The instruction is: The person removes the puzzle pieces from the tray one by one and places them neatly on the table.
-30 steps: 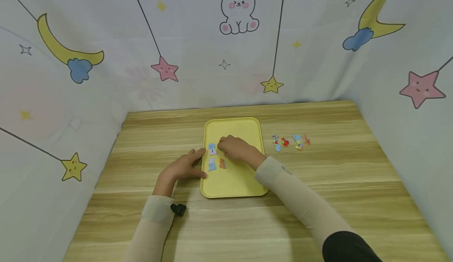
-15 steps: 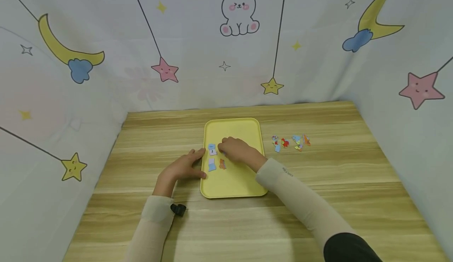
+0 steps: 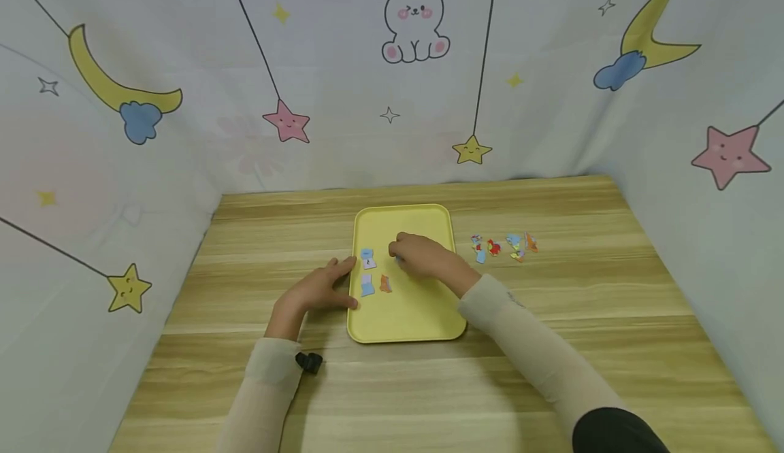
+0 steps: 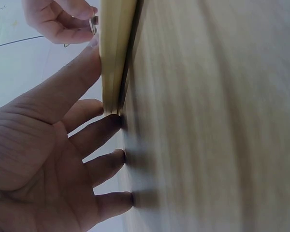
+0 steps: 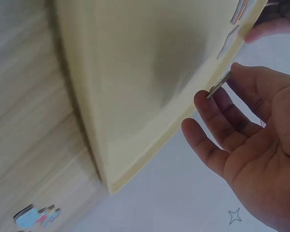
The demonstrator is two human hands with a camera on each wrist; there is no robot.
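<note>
In the head view a yellow tray [image 3: 407, 320] lies on the wooden table. My left hand [image 3: 315, 288] rests at its left edge, thumb on the rim and fingers spread, as the left wrist view also shows. Over the tray, my right hand [image 3: 422, 256] pinches a small flat puzzle piece [image 5: 218, 85] between thumb and fingertips. Seen edge-on in the right wrist view, its picture is hidden. Along the tray's left side lie a blue and white pair of pieces [image 3: 367, 258], a lilac and blue piece [image 3: 367, 285] and an orange piece [image 3: 385, 283].
Right of the tray, several colourful small pieces lie on the table [image 3: 582, 290], among them a red one [image 3: 493, 247] and an orange one [image 3: 531, 241]. A printed cloth [image 3: 343, 160] stands behind the table and at both sides.
My right hand has shifted a little to the right, away from the pieces at the tray's left, with a bluish bit of the pinched puzzle piece now showing. My left hand stays put.
</note>
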